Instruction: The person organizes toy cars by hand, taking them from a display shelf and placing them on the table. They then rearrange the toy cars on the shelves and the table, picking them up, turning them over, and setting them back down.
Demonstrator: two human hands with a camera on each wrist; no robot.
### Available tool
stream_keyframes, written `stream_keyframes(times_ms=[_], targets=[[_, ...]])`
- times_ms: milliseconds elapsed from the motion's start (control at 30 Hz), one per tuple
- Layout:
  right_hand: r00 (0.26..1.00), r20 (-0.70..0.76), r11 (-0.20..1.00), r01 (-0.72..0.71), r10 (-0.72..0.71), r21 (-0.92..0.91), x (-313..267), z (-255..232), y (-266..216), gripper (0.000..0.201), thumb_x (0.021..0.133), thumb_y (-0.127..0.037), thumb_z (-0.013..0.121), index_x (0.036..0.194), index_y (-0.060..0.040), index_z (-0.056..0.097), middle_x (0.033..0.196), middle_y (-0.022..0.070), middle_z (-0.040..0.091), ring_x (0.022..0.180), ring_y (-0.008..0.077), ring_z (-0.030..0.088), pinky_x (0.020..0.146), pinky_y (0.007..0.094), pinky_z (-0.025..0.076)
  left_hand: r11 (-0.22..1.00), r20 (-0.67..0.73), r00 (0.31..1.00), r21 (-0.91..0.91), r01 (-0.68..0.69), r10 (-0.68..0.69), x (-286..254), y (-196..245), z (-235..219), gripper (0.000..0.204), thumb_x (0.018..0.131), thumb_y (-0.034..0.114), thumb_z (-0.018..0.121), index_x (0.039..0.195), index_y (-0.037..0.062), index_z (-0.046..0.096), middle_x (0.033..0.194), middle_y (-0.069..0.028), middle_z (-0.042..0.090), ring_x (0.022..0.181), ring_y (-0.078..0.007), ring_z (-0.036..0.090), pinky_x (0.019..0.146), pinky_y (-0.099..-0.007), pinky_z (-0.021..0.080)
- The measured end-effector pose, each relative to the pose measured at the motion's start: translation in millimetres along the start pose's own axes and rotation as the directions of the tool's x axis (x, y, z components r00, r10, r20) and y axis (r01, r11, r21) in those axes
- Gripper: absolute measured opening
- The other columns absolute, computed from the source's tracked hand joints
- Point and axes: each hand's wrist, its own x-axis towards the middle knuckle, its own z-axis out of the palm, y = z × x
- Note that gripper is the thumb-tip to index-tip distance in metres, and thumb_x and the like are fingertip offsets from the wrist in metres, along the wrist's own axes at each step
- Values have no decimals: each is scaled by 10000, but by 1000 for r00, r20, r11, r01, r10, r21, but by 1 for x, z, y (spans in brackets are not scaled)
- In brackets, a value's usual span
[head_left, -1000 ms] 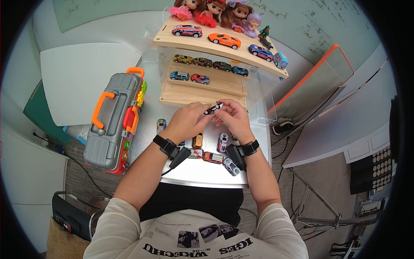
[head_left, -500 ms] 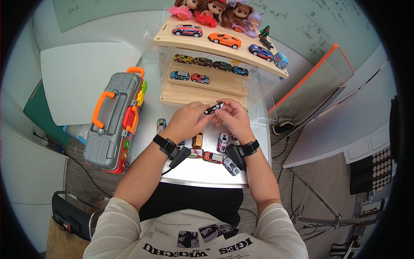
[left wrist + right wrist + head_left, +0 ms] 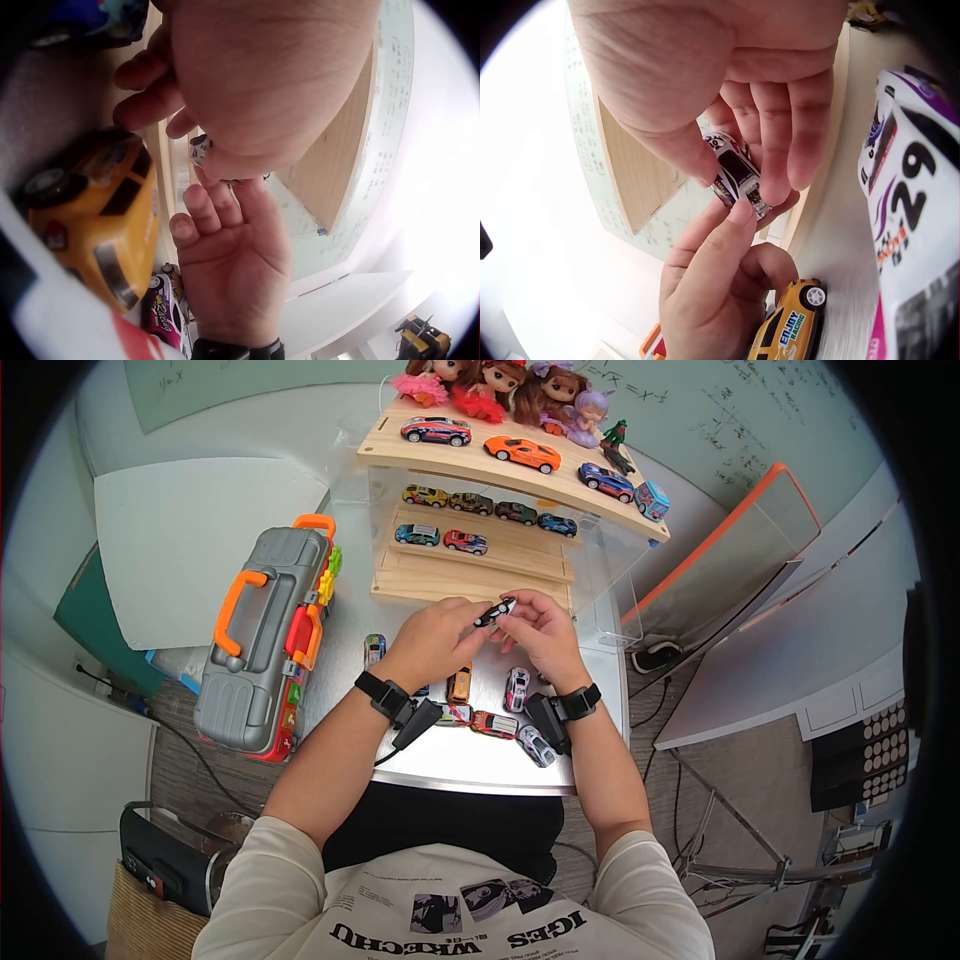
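Note:
A small white toy car with dark windows is held up between both hands, in front of the wooden shelf. My left hand pinches one end of it, its thumb on the car's body in the right wrist view. From the other side my right hand grips the car between thumb and fingers. Below the hands, a yellow toy car and a white-and-pink toy car stand on the metal table. In the left wrist view the held car is mostly covered by the left hand.
More toy cars lie near the table's front, including a red one and a silver-white one. The wooden shelf carries rows of cars, with dolls on top. A grey toolbox with orange handles stands at left.

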Motion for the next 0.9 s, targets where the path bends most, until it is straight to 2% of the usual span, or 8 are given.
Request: stream_keyframes(times_ms=[133, 200, 400, 633, 700, 733, 800, 900], targets=[[1000, -23, 1000, -6, 5, -10, -1, 2, 0, 352, 973, -28, 687, 1306, 17, 585, 969, 81, 709, 850, 172, 723, 649, 272, 562, 999, -1, 1000, 49, 8, -8, -1, -2, 1, 383, 939, 276, 663, 1206, 3, 695, 1042, -187, 708, 953, -387, 686, 812, -470, 559], [1000, -17, 1000, -9, 9, -11, -1, 1, 0, 355, 971, -27, 691, 1304, 16, 573, 995, 89, 712, 857, 171, 727, 645, 264, 560, 996, 66, 997, 74, 42, -47, 0, -2, -1, 384, 937, 270, 665, 1215, 7, 694, 1049, -190, 708, 952, -388, 687, 812, -469, 560], [1000, -8, 1000, -17, 17, -6, 0, 1, 2, 354, 973, -28, 692, 1302, 15, 571, 994, 91, 711, 854, 175, 730, 641, 263, 559, 1000, 10, 1000, 29, 7, -7, -1, 1, -1, 353, 915, 207, 670, 1193, -9, 696, 1029, -199, 710, 925, -377, 690, 814, -435, 557], [1000, -15, 1000, -23, 22, -21, 0, 1, 2, 347, 977, -33, 687, 1304, 13, 580, 962, 82, 702, 843, 183, 728, 640, 276, 562, 995, 69, 997, 103, 20, -27, -1, -2, -1, 356, 903, 210, 680, 1186, -7, 697, 1011, -197, 713, 921, -381, 688, 813, -447, 554], [1000, -6, 1000, -25, 25, -18, 0, -1, 3, 351, 974, -29, 687, 1301, 15, 569, 990, 95, 709, 848, 182, 730, 636, 273, 566, 998, -89, 995, 49, -41, 45, -2, -2, 3, 339, 902, 223, 677, 1153, -4, 702, 995, -197, 711, 920, -389, 681, 804, -454, 547], [1000, 3, 1000, -26, 26, -17, 1, -1, 4, 355, 972, -24, 688, 1299, 17, 557, 1018, 108, 715, 853, 180, 732, 633, 270, 569, 998, -88, 995, 47, -39, 43, -2, -2, 3, 339, 902, 223, 677, 1153, -4, 702, 995, -197, 711, 920, -389, 681, 804, -454, 547], [999, 0, 999, -32, 32, -15, 0, -1, 3, 354, 972, -24, 687, 1299, 18, 557, 1014, 108, 714, 850, 180, 733, 631, 272, 570, 995, 47, 999, 98, 10, -14, -1, -5, 1, 341, 898, 233, 676, 1141, -5, 704, 985, -194, 707, 917, -396, 676, 799, -456, 541], [999, -2, 999, -38, 38, -19, -1, -1, 4, 354, 972, -25, 687, 1299, 18, 557, 1008, 107, 714, 845, 182, 733, 629, 274, 571, 996, 28, 1000, 93, -7, 5, -2, -6, 2, 344, 897, 237, 673, 1140, -4, 705, 977, -186, 704, 906, -397, 674, 792, -458, 542]])
